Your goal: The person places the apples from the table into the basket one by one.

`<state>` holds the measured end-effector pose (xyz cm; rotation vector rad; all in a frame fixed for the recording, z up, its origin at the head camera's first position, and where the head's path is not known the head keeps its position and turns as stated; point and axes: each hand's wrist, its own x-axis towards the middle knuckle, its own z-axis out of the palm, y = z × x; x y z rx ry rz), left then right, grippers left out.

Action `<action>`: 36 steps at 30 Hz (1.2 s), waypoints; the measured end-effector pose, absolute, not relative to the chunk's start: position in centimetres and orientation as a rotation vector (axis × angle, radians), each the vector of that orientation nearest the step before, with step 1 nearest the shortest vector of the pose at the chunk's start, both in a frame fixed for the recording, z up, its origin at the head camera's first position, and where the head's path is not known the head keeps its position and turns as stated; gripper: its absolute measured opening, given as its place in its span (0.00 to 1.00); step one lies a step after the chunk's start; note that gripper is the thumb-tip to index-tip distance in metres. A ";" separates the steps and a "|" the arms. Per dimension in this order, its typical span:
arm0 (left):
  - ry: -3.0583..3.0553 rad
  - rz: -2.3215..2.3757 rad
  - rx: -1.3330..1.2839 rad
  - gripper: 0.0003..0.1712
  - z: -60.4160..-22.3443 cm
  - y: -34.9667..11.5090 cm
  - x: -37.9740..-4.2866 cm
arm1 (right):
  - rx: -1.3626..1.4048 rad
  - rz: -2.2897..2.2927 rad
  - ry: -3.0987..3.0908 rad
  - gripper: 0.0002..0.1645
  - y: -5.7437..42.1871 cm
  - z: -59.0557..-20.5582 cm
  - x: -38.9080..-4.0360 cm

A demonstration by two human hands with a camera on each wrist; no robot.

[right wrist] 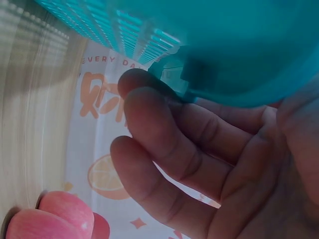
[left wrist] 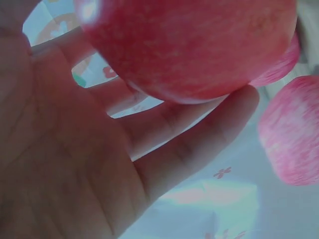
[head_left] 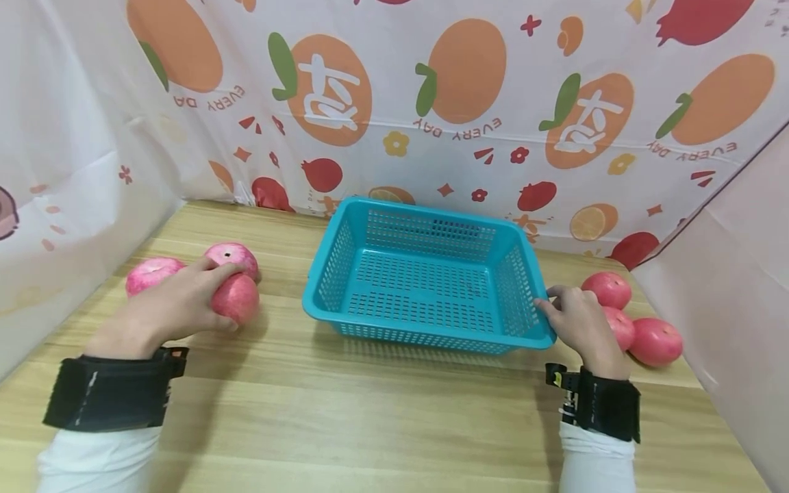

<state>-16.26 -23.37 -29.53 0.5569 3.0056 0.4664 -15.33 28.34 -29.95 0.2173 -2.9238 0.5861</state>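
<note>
My left hand (head_left: 175,301) grips a red apple (head_left: 237,299), fingers over its top and thumb at its near side. In the left wrist view the apple (left wrist: 194,45) lies against the curved fingers. Two paler pink apples are close by, one (head_left: 150,275) left of the hand and one (head_left: 231,256) just behind the held apple. On the other side, my right hand (head_left: 582,325) holds the right rim of a blue-green plastic basket (head_left: 425,334) with nothing in it. The right wrist view shows fingers (right wrist: 154,134) curled under the basket's rim (right wrist: 239,99).
Three red apples lie right of my right hand: one at the back (head_left: 607,289), one partly hidden by the hand (head_left: 619,327), one further right (head_left: 656,341). A fruit-printed white sheet (head_left: 394,164) stands behind the wooden table (head_left: 370,424) and along its sides.
</note>
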 end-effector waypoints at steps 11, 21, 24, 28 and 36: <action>3.091 0.426 0.605 0.45 -27.9 -23.0 -16.4 | 0.201 0.607 -2.938 0.23 28.2 -30.0 -15.4; 3.121 0.400 0.625 0.44 -26.4 -22.6 -17.0 | 0.186 0.627 -2.952 0.24 28.1 -29.8 -15.5; 3.113 0.403 0.654 0.44 -25.7 -22.2 -17.3 | 0.190 0.621 -2.954 0.24 28.2 -29.7 -15.5; 3.132 0.376 0.678 0.45 -24.3 -21.6 -17.7 | 0.191 0.617 -2.961 0.24 28.3 -29.7 -15.5; 3.169 0.308 0.635 0.46 -21.7 -19.3 -17.9 | 0.188 0.615 -2.971 0.24 28.3 -29.6 -15.5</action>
